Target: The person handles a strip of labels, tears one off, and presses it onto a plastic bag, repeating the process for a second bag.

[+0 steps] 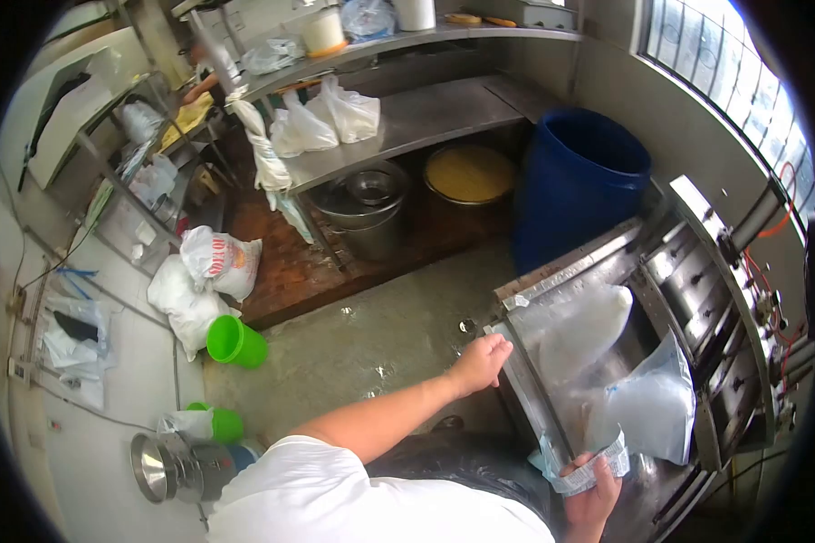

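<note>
My left hand (pixel 482 364) is closed beside the left rim of a metal tray (pixel 539 398); what its fingers hold, if anything, is too small to tell. At the tray's near end, my right hand (pixel 594 496) grips a crumpled bluish-white printed wrapper (pixel 607 463). Two clear plastic bags with whitish, cloudy contents lie on the tray: one bag (pixel 589 330) toward the far end, the other bag (pixel 656 407) to the right, just beyond my right hand.
A metal machine frame (pixel 697 299) borders the tray on the right. Behind it stands a blue barrel (pixel 580 181). Green buckets (pixel 236 342) and white sacks (pixel 190 299) sit at left. Metal shelving (pixel 426 118) spans the back. Another person's arm (pixel 201 88) shows at far left.
</note>
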